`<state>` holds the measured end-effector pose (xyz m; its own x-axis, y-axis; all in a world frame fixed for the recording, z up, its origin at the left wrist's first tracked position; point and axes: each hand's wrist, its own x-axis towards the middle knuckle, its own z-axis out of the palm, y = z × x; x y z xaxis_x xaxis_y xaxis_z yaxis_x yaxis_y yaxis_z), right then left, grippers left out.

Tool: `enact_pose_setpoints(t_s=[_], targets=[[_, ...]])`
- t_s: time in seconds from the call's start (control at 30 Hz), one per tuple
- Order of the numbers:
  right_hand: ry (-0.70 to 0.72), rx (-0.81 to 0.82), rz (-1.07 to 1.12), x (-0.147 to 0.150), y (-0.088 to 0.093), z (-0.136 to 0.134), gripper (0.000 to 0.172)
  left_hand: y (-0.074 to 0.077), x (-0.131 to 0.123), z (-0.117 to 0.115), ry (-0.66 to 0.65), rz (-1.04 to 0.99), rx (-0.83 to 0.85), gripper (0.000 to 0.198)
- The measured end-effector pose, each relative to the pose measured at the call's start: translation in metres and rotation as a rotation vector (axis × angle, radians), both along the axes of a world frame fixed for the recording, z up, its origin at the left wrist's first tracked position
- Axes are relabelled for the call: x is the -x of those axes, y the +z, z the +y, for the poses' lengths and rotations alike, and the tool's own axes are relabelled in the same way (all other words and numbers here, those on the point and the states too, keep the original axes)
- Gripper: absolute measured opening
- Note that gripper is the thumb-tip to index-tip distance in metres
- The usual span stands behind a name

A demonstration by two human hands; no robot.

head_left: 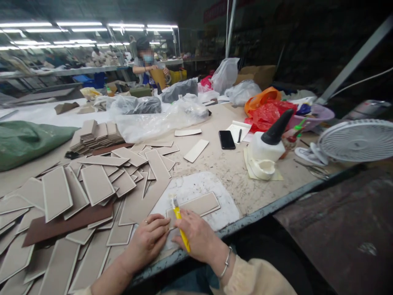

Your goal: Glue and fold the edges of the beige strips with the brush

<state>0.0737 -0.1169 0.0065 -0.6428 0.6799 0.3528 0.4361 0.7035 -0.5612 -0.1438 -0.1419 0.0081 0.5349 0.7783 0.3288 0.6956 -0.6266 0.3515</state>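
In my right hand [198, 233] is a small brush with a yellow handle [183, 233], its bristle end pointing away from me over the work surface. Under it lies a beige rectangular panel [201, 204] with pale edges, resting on a white glue-marked board [196, 186]. My left hand [150, 235] is closed at the near left end of that panel, fingertips on its edge; the thumb is partly hidden. Left of my hands, many similar beige panels [96, 184] lie in a loose, overlapping heap, with a brown strip [70, 219] among them.
A white glue bottle with a black cone top [267, 143] stands right, beside a tape roll [264, 169]. Beyond are a phone [226, 139], a red plastic bag [270, 114], a fan [359, 139] and scissors [313, 169]. A masked person [150, 67] works across the table.
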Motion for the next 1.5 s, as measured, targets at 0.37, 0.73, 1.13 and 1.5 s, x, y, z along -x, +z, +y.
enact_pose_setpoints(t_s=[0.37,0.73,1.13,1.5], targets=[[-0.352,0.019,-0.088,-0.041,-0.016,0.013,0.034,0.002,0.001,0.0,-0.015,0.051,0.013,0.016],[-0.564,-0.003,0.151,-0.075,-0.018,0.021,0.016,0.004,-0.005,-0.003,0.041,-0.024,0.071,0.013],[-0.6,0.115,0.132,-0.097,-0.018,0.032,0.03,0.021,-0.063,0.038,0.313,0.214,0.257,0.06],[-0.558,0.105,0.189,-0.083,-0.019,0.042,0.038,0.037,-0.099,0.083,0.252,0.159,0.662,0.046]])
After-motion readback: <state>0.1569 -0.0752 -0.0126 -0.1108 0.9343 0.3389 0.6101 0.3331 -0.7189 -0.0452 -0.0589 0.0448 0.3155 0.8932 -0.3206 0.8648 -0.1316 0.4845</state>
